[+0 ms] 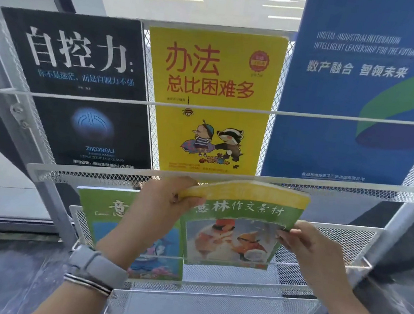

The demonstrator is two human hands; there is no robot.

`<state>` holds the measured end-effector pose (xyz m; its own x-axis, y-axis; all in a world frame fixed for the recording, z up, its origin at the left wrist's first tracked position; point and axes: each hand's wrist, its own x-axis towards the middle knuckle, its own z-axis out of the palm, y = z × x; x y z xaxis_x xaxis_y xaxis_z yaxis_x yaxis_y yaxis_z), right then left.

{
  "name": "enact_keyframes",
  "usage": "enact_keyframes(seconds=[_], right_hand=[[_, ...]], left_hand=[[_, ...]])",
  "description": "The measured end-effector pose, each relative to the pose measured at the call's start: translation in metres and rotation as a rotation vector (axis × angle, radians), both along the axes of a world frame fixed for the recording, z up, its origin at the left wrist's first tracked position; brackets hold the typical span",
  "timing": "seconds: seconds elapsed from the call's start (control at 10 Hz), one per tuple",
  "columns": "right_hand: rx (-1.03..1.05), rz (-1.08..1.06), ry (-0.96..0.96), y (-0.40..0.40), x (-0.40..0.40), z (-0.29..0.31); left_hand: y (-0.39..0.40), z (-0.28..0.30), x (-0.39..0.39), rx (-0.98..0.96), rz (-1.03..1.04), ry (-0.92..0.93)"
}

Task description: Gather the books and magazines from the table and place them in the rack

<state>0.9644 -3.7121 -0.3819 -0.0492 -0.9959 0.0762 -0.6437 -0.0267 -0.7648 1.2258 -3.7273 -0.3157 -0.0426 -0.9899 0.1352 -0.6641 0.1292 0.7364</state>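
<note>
White metal mesh rack [352,189], glossy paper magazine [233,237], matt black book [80,85]

Bright backlight (edges bowed), slight blur

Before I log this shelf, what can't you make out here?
Head view only:
- Left green magazine: title mostly hidden by the left hand.
- Held magazine: top strip curled and blurred.
- Blue poster: cut off by the right edge.
- Black book: small print too small to read.

We reach forward with both arms, left hand [167,199] curled in a grip, right hand [312,246] pinching, fingers bent.
</note>
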Motion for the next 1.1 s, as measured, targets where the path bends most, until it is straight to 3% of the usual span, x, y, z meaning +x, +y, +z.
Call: enact_keyframes(seconds=[0.2, 0.4, 0.8, 1.0, 1.1], right_hand=[[-0.030, -0.042, 0.102, 0.000, -0.003, -0.027], [0.049, -0.056, 0.085, 0.009, -0.010, -0.047], [0.189, -0.142, 0.101, -0.002, -0.008, -0.052], [0.272, -0.209, 0.032, 0.015, -0.001, -0.036], [0.354, -0.181, 0.030, 0.034, -0.003, -0.019]], left_hand=[[0.004, -0.024, -0.010, -0.223, -0.018, -0.201], [0.005, -0.062, -0.017, -0.170, 0.006, -0.232], [-0.001, -0.090, -0.031, -0.331, 0.055, -0.377], [0.022, -0.092, -0.021, -0.430, 0.011, -0.377], [0.041, -0.074, -0.016, -0.316, 0.094, -0.225]])
